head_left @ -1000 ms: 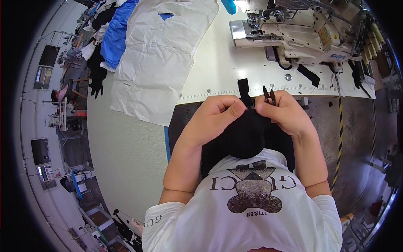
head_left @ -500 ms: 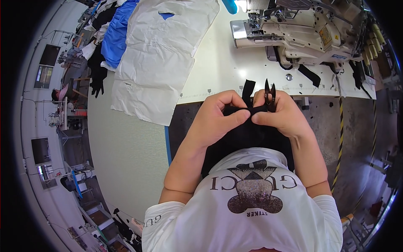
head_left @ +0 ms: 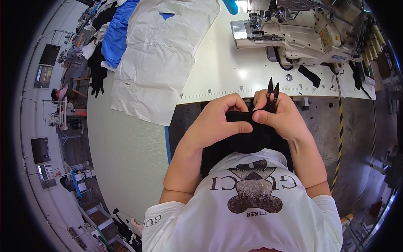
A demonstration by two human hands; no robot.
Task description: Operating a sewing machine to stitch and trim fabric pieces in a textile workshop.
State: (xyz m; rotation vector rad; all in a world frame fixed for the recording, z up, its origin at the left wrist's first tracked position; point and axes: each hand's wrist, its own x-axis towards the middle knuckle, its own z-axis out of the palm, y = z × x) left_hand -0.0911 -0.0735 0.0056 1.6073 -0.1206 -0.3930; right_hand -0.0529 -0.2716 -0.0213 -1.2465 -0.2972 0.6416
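Close in front of my body, both hands grip a piece of black fabric. My left hand is closed on it, thumb on top and fingers curled behind. My right hand pinches the same cloth with thumb and forefinger, nearly touching the left thumb. Tucked in the right hand's fingers is a pair of thread snips, its two dark pointed blades sticking up, slightly apart. The fabric hangs down between my wrists toward my lap; its dark folds blend together there.
A sewing machine stands on the white table ahead, at right. Black scraps lie before it. A large white sheet covers the table's left part, beside blue cloth. Striped floor tape runs at right.
The black strip that stood up between my hands has dropped out of sight. More black fabric now bulges below my thumbs, and my left hand has shifted slightly down.
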